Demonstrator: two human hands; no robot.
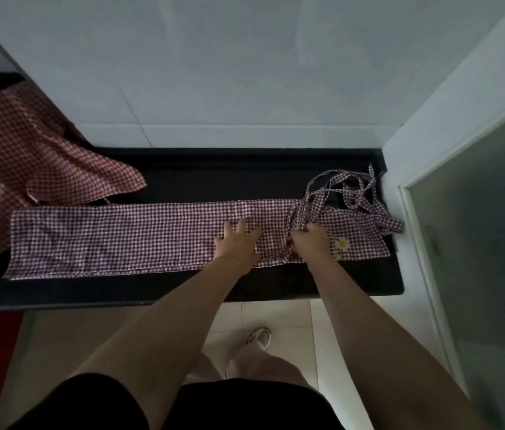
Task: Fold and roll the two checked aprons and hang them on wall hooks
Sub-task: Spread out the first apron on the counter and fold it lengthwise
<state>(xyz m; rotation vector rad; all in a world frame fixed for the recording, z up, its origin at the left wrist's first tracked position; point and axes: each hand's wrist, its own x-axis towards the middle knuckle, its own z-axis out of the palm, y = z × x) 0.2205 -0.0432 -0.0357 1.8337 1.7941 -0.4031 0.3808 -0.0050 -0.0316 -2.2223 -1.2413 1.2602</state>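
Here the purple checked apron (127, 237) lies folded into a long, narrow band across the middle of the frame, flat on a glossy black tabletop (322, 280) that runs from the left edge to the white wall at the right. Its cloth is a fine gingham weave, lightly creased, with straight folded edges along top and bottom. At its right end a small daisy patch (342, 243) shows on the fabric, and thin checked ties (347, 187) loop and tangle loosely toward the upper right of the band, touching the tabletop near the wall corner.

The left hand (238, 243) rests on the band with fingers straight and spread, pressing the cloth flat just right of centre. The right hand (310, 240) sits just beside it, fingers curled, gripping a bunched gather of the apron where the ties meet the body.

The red checked apron (27, 156) lies crumpled in soft folds at the left of the frame, its lower edge touching the purple band's left end.

Pale floor tiles (279, 318) show at the bottom
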